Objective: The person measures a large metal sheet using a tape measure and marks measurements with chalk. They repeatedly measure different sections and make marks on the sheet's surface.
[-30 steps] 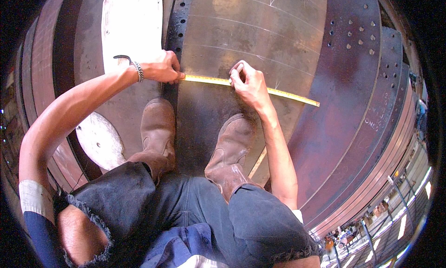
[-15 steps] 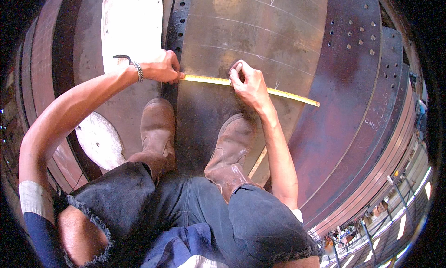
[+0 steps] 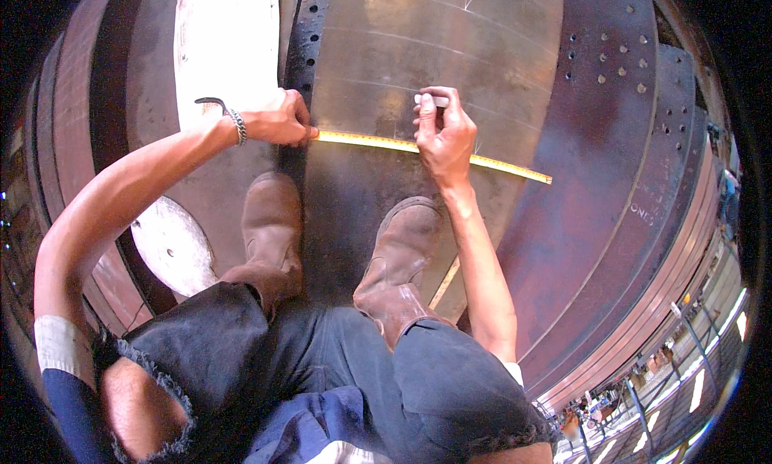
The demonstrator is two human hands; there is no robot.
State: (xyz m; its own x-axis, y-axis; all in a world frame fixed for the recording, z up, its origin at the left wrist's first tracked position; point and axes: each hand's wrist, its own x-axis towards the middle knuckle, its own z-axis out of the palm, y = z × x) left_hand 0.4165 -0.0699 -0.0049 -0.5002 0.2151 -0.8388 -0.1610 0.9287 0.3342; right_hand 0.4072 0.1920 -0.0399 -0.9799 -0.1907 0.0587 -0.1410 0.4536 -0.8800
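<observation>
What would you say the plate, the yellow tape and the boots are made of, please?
Plate: likely steel, dull brownish with a faint sheen, scribed lines and drilled holes. Tape: thin yellow strip with fine marks, held flat under the left hand and right hand; metal or fibre, can't tell. Boots: probably worn, scuffed tan leather.

Metal workshop: drilled steel plates (image 3: 418, 46)

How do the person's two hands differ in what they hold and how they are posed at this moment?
The left hand is closed, pinning the end of the yellow tape measure against the steel plate; the right hand pinches a small white marking stick in its fingertips. The left wrist wears a chain bracelet; the right wrist is bare. Both sit along the tape.
</observation>
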